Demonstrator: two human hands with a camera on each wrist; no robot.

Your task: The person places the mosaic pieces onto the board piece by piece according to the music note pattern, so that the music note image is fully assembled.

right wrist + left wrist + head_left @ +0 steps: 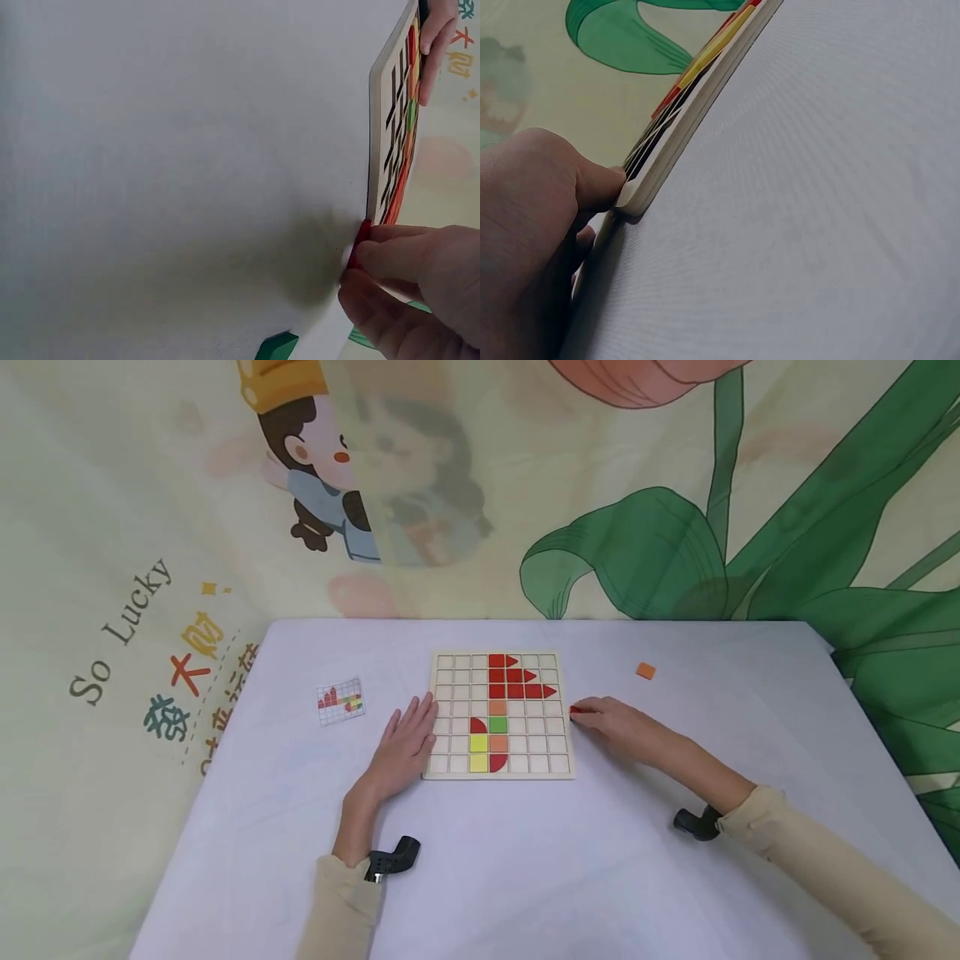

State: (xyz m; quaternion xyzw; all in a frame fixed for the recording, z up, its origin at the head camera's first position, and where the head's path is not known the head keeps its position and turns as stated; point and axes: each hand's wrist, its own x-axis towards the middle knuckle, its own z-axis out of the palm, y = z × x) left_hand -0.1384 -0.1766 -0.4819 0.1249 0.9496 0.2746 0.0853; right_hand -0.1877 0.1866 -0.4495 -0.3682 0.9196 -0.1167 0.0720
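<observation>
A square wooden grid board [534, 763] lies on the cloth-covered table. Red, orange, green and yellow pieces fill some of its cells, among them three rows of red squares that end in red triangles [550, 692]. My left hand [401, 745] rests at the board's left edge, fingers fairly straight; in the left wrist view its thumb [600, 182] touches the board's corner. My right hand [618, 727], just off the board's right edge, pinches a small red piece [360, 238] between thumb and fingertips. The fingers hide most of that piece's shape.
A small pattern card [341, 702] with a coloured grid lies left of the board. An orange square piece [645, 670] lies at the back right. In the right wrist view a green piece [277, 346] lies near the right hand. A printed cloth hangs behind the table.
</observation>
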